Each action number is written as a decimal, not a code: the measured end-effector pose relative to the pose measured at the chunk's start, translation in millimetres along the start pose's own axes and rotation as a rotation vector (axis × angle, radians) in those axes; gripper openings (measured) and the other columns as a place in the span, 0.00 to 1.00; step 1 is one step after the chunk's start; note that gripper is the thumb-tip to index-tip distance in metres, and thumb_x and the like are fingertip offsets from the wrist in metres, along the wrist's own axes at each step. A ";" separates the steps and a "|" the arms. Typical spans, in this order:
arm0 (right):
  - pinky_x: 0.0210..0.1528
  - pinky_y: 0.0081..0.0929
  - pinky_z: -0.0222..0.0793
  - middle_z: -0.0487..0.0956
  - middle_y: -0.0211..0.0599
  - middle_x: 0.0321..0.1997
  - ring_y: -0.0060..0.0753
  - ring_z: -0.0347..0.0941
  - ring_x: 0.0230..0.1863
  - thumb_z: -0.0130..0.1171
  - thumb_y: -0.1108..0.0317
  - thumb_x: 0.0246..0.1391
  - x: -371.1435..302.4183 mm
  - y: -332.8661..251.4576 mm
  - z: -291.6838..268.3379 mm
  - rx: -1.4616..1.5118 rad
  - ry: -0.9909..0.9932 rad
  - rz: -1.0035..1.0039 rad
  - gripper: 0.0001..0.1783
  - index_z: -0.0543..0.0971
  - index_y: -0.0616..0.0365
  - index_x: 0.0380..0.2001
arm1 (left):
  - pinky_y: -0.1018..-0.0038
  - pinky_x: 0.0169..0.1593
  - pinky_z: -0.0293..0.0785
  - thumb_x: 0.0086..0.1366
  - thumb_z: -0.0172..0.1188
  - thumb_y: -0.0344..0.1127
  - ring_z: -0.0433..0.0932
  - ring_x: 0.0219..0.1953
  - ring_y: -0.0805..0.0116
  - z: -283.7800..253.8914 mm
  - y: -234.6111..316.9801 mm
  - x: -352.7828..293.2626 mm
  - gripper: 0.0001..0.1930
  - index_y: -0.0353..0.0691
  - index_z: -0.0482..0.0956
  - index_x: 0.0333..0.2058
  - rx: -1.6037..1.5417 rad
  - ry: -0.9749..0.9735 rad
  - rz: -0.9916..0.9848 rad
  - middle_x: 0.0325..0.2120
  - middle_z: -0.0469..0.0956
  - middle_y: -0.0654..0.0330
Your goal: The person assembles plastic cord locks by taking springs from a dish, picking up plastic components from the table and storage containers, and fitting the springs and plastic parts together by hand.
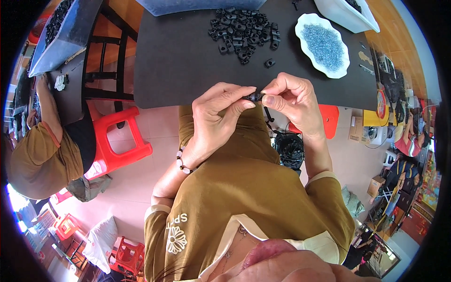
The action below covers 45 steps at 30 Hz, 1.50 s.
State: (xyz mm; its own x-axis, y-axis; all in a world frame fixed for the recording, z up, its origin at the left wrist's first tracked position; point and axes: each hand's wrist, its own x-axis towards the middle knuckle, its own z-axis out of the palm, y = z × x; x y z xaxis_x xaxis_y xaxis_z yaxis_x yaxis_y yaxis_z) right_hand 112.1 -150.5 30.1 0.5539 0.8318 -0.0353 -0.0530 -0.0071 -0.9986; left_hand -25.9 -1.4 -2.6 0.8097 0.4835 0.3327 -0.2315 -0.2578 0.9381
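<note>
Just past the table's near edge, my two hands meet around a small black plastic piece (254, 97). My left hand (212, 112) pinches its left end between thumb and forefinger. The right end is in a thumb-and-finger pinch of my right hand (297, 104), whose fingertips partly cover it. Beyond them on the dark table (174, 61) lies a heap of small black plastic parts (239, 30). One loose black part (269, 63) sits apart, nearer to me. To its right, a white scalloped dish (301, 35) holds many tiny shiny bluish-silver pieces (323, 46).
A translucent bin (197, 5) and a white tub (357, 22) stand along the table's far side. To the left are a red stool (124, 141) and another person (44, 155) at a second table. A black bag (288, 149) is below my right forearm.
</note>
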 end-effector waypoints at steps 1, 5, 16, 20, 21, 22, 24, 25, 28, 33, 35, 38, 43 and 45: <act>0.32 0.12 0.66 0.80 0.27 0.29 0.09 0.70 0.30 0.69 0.73 0.56 0.1 0.2 0.3 -0.002 0.000 0.010 0.07 0.80 0.63 0.29 | 0.76 0.37 0.77 0.59 0.69 0.24 0.80 0.33 0.70 -0.3 0.1 -0.2 0.13 0.39 0.86 0.44 0.018 -0.008 0.019 0.34 0.82 0.58; 0.31 0.12 0.66 0.80 0.27 0.28 0.09 0.69 0.30 0.69 0.74 0.55 0.6 0.5 0.5 -0.011 -0.007 0.017 0.07 0.80 0.63 0.28 | 0.76 0.36 0.78 0.58 0.68 0.21 0.80 0.33 0.70 -1.3 1.6 -1.3 0.14 0.39 0.86 0.44 0.085 -0.007 0.065 0.34 0.82 0.59; 0.30 0.16 0.66 0.81 0.29 0.26 0.12 0.71 0.28 0.68 0.78 0.53 -2.4 -8.8 0.8 -0.103 -0.053 0.039 0.07 0.79 0.63 0.24 | 0.73 0.32 0.78 0.48 0.63 0.10 0.79 0.31 0.65 -0.2 10.0 -3.2 0.21 0.36 0.86 0.42 0.337 -0.027 0.310 0.33 0.80 0.57; 0.30 0.16 0.66 0.82 0.31 0.26 0.13 0.72 0.28 0.67 0.80 0.52 -0.9 -11.6 0.4 -0.118 -0.096 0.047 0.07 0.79 0.63 0.24 | 0.73 0.32 0.77 0.46 0.63 0.11 0.78 0.30 0.63 -1.0 14.8 -2.4 0.22 0.35 0.85 0.41 0.380 -0.052 0.373 0.32 0.79 0.58; 0.29 0.16 0.65 0.81 0.30 0.26 0.12 0.71 0.28 0.67 0.80 0.52 0.3 -11.1 2.5 -0.111 -0.081 0.070 0.07 0.79 0.63 0.24 | 0.73 0.32 0.77 0.45 0.63 0.11 0.78 0.30 0.63 -1.3 14.2 -2.1 0.21 0.35 0.85 0.40 0.409 -0.042 0.388 0.32 0.79 0.58; 0.28 0.16 0.64 0.81 0.29 0.25 0.11 0.71 0.28 0.67 0.80 0.52 1.1 -10.5 4.1 -0.104 -0.067 0.093 0.07 0.79 0.63 0.24 | 0.73 0.32 0.77 0.45 0.63 0.12 0.78 0.29 0.63 -1.4 13.4 -2.0 0.21 0.34 0.85 0.40 0.438 -0.032 0.403 0.32 0.79 0.58; 0.30 0.15 0.66 0.81 0.31 0.27 0.12 0.71 0.28 0.68 0.79 0.52 2.5 -5.2 5.0 -0.145 -0.070 0.100 0.08 0.77 0.63 0.23 | 0.73 0.32 0.77 0.46 0.64 0.13 0.78 0.30 0.62 0.2 8.6 -3.3 0.20 0.34 0.85 0.40 0.453 -0.019 0.401 0.32 0.79 0.57; 0.32 0.15 0.67 0.81 0.34 0.28 0.13 0.71 0.29 0.69 0.78 0.52 3.3 -2.2 5.5 -0.185 -0.070 0.110 0.10 0.76 0.64 0.23 | 0.73 0.33 0.77 0.47 0.65 0.14 0.78 0.30 0.62 1.3 5.6 -4.0 0.19 0.33 0.85 0.40 0.465 -0.008 0.397 0.33 0.80 0.57; 0.31 0.14 0.66 0.81 0.31 0.27 0.12 0.71 0.29 0.69 0.77 0.53 8.4 4.5 8.8 -0.144 -0.032 0.093 0.09 0.78 0.63 0.25 | 0.73 0.34 0.77 0.51 0.65 0.14 0.79 0.31 0.62 3.8 -3.5 -1.9 0.17 0.34 0.85 0.41 0.468 0.030 0.371 0.33 0.80 0.56; 0.31 0.14 0.63 0.79 0.24 0.27 0.10 0.67 0.28 0.67 0.67 0.59 16.1 2.4 -0.1 0.023 -0.095 0.077 0.09 0.80 0.62 0.33 | 0.71 0.36 0.79 0.53 0.68 0.18 0.79 0.34 0.63 1.8 -1.1 4.7 0.16 0.36 0.84 0.42 0.253 0.052 0.217 0.36 0.80 0.56; 0.38 0.14 0.65 0.79 0.26 0.32 0.14 0.70 0.33 0.62 0.54 0.64 17.9 0.0 -4.0 0.080 -0.158 0.081 0.19 0.79 0.62 0.41 | 0.72 0.36 0.79 0.54 0.70 0.20 0.80 0.34 0.64 1.5 1.3 6.4 0.15 0.37 0.85 0.42 0.209 0.074 0.174 0.37 0.80 0.56; 0.41 0.15 0.65 0.79 0.28 0.36 0.15 0.70 0.37 0.58 0.47 0.65 16.4 4.9 -1.0 0.209 -0.156 0.134 0.24 0.80 0.61 0.41 | 0.73 0.36 0.79 0.54 0.71 0.23 0.79 0.34 0.66 0.7 3.3 7.7 0.14 0.39 0.86 0.41 0.188 0.080 0.178 0.38 0.80 0.58; 0.51 0.22 0.69 0.79 0.32 0.46 0.20 0.73 0.45 0.56 0.45 0.65 15.6 16.0 12.7 0.488 -0.302 0.173 0.32 0.76 0.67 0.54 | 0.71 0.43 0.77 0.51 0.73 0.25 0.77 0.41 0.64 0.4 4.7 6.8 0.16 0.40 0.87 0.41 0.268 0.074 0.206 0.43 0.77 0.60; 0.53 0.23 0.69 0.79 0.35 0.48 0.22 0.74 0.47 0.55 0.47 0.65 15.5 28.3 9.5 0.536 -0.333 0.156 0.31 0.76 0.67 0.54 | 0.69 0.44 0.76 0.51 0.73 0.25 0.76 0.42 0.63 0.3 7.2 5.8 0.16 0.40 0.86 0.41 0.287 0.066 0.200 0.43 0.77 0.60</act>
State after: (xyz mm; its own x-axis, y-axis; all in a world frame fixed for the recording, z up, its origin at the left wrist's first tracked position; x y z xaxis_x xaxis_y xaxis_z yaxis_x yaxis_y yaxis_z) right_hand 111.2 -132.5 1.7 0.2229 0.9717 -0.0783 -0.5671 0.0640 -0.8212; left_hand -22.7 -0.7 6.0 0.7250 0.4501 0.5213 -0.2138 -0.5725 0.7916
